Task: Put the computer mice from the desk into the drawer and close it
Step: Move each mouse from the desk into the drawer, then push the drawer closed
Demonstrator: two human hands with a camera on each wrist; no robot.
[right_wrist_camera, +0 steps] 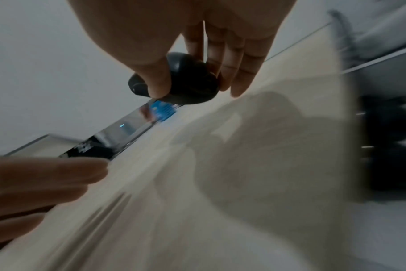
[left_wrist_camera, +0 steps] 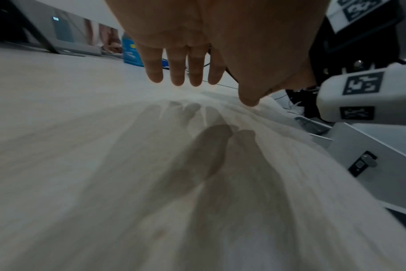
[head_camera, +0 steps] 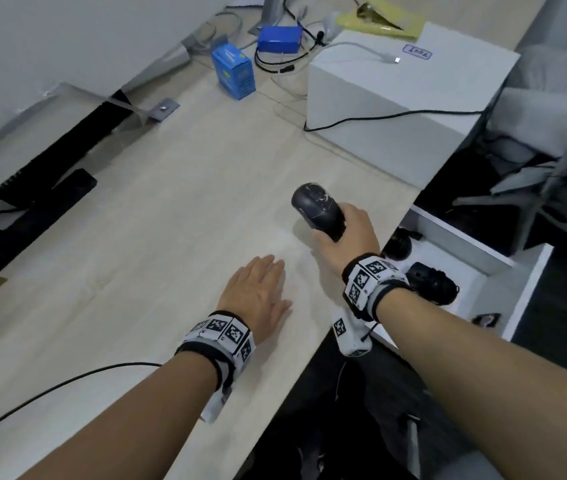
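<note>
Nearest us, our left hand (head_camera: pixel 257 295) hovers flat over the pale wood-grain desk (head_camera: pixel 157 216), fingers straight, holding nothing. Just right, near the desk's edge, our right hand (head_camera: pixel 347 233) grasps a rounded black mouse (head_camera: pixel 316 206); only its wrist view shows the thumb (right_wrist_camera: pixel 155 80) pinching. Beyond the edge, two dark mice (head_camera: pixel 431 282) lie in the open white drawer (head_camera: pixel 462 244).

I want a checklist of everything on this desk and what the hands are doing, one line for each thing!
Surface: pale wooden desk.
Job's things: black mouse lifted off the desk; two dark mice in the open white drawer.
Clutter: blue box, blue pack, white box.
Hands: right hand grips the mouse; left hand flat, empty.
Cables: black cable crosses the desk's near edge.
Surroundings: white wall.
</note>
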